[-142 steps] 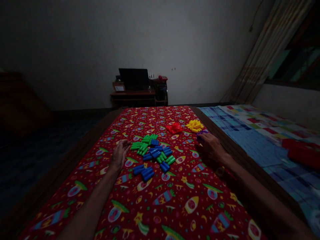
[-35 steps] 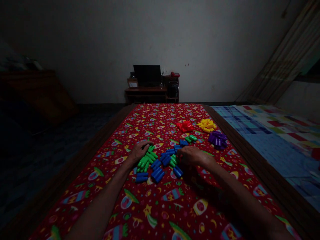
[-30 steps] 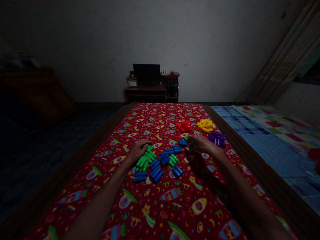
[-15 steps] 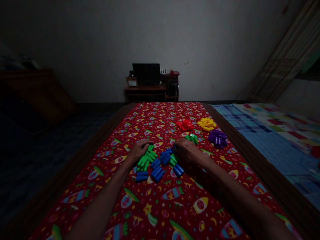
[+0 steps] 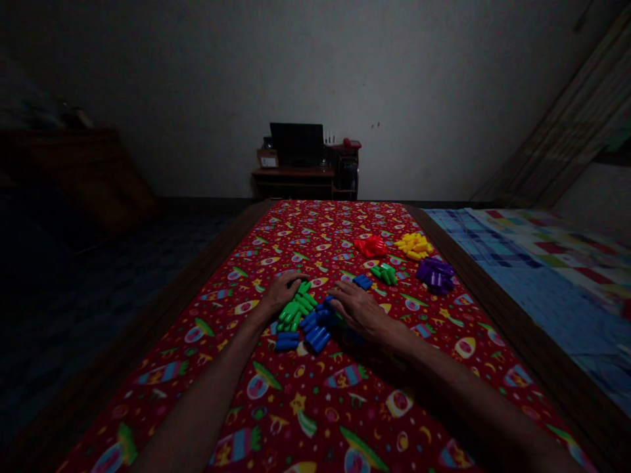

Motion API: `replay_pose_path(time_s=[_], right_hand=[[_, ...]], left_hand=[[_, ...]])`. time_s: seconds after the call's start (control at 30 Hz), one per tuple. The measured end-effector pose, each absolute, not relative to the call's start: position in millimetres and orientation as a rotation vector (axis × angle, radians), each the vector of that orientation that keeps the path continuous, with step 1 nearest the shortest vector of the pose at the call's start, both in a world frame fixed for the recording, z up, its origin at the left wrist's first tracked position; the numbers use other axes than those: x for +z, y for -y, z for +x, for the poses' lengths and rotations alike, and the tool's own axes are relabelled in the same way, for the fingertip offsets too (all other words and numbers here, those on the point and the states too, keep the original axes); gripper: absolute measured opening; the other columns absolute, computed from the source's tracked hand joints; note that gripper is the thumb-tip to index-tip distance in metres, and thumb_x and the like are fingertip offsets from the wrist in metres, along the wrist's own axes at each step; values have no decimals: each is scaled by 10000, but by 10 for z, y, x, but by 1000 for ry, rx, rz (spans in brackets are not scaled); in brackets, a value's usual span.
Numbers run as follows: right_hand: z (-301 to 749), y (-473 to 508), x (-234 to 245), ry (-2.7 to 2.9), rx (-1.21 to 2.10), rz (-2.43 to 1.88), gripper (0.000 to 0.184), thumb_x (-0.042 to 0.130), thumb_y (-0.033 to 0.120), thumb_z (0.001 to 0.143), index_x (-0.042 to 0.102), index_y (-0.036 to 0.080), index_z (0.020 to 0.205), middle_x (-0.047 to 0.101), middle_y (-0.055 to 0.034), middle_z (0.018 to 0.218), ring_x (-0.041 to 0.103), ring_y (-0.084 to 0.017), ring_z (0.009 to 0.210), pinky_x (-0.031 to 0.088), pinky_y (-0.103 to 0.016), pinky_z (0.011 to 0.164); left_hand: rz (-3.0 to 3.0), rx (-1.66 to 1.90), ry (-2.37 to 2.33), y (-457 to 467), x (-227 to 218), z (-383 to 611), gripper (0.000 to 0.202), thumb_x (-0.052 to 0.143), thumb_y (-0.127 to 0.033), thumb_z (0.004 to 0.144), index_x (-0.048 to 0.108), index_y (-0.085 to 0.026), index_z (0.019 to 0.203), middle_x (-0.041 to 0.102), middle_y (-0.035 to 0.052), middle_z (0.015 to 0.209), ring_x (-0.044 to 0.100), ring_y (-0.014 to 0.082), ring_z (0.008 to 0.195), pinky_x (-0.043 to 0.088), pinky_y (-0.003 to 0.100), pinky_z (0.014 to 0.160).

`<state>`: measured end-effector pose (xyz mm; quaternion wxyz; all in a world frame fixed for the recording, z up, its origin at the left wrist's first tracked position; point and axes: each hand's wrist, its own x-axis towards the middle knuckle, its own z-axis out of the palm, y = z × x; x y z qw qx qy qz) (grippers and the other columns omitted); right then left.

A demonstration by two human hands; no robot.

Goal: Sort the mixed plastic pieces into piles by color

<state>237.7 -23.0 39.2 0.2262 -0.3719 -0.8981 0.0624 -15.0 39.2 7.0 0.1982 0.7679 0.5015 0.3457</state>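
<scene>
Left hand [image 5: 283, 293] lies open and palm-down, resting against green plastic pegs [image 5: 296, 307]. Right hand [image 5: 359, 313], also open, has its fingers spread beside blue plastic pegs [image 5: 316, 326], touching them. Neither hand clamps anything. Red pegs [image 5: 369, 246], yellow pegs [image 5: 413, 246] and purple pegs [image 5: 434, 275] lie farther up the printed red cloth [image 5: 231, 368].

A dark monitor [image 5: 296, 144] is standing on a wooden desk [image 5: 293, 173] against the wall, a red telephone [image 5: 351, 142] is sitting beside it, and a checked patchwork quilt [image 5: 522, 276] is lying to the right below a hanging curtain [image 5: 566, 112].
</scene>
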Motion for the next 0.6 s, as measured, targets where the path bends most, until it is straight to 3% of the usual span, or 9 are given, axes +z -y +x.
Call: replay_pose_path(time_s=[0.13,0.27,0.43,0.6], right_hand=[[2482,85,243,2236,65,-1282,390,344,332,998,572,153,1259,503,-183,1374,404,-279,1338,331,-494,1107],[2486,78,34,2252,99,-1386,392,393,368,980,573,166,1265,478,-198,1395,366,-324,1364,323,-569,1088],[2226,98,185,2362,264,-1153,420,316,371,1006,569,176,1279,557,-160,1314,478,-246,1282,393,-433,1059],[1820,-213,446,2453,247,-1022,381,502,287,939,546,142,1288,599,-171,1254,546,-247,1178,438,-377,963]], left_hand=[[2088,1000,-1404,-368,75,-128,349,447,-356,837,722,-209,994,735,62,1027,661,225,977,508,391,930],[1942,1138,-1402,-372,63,-136,415,404,-384,872,684,-180,1101,716,87,1097,663,232,999,513,408,929],[1757,1297,-1339,-408,26,-175,511,367,-465,906,605,-157,1236,669,113,1208,619,253,1121,456,439,1016],[1590,1410,-1199,-441,-31,-173,567,361,-520,909,516,-163,1321,608,128,1300,554,256,1226,429,453,1054]])
